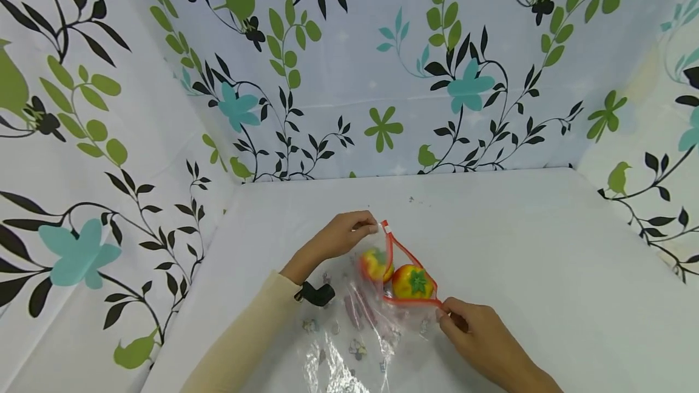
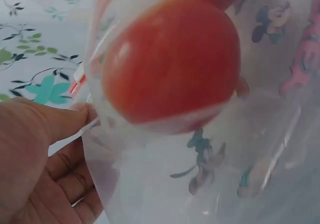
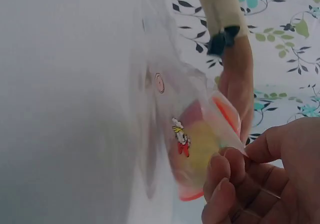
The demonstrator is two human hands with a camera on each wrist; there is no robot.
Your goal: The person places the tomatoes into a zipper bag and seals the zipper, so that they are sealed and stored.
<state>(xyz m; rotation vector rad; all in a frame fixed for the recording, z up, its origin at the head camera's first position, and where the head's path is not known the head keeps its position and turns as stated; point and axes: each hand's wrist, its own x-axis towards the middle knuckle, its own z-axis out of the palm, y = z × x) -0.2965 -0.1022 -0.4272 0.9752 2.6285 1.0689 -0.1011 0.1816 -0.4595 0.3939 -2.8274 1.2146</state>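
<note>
A clear plastic zip bag [image 1: 357, 344] with printed cartoon figures lies over the white table, its red-edged mouth spread apart. My left hand [image 1: 349, 232] pinches the far corner of that mouth, beside the zip's white end piece. At the near right corner, my right hand [image 1: 480, 335] pinches the red edge between thumb and fingers. Just inside the mouth sits a red-and-yellow round play vegetable [image 1: 412, 282] with a green star-shaped top. A similar one [image 1: 375, 264] shows through the film beside it; the left wrist view shows a smooth red side [image 2: 172, 58]. Purplish shapes [image 1: 357, 308] show deeper in the bag.
The white table [image 1: 519, 247] stretches around the bag. Behind it and at both sides hangs white cloth [image 1: 338, 77] printed with leaves, birds and flowers. A black strap [image 1: 317, 294] is around the left wrist, at the end of a cream sleeve [image 1: 251, 332].
</note>
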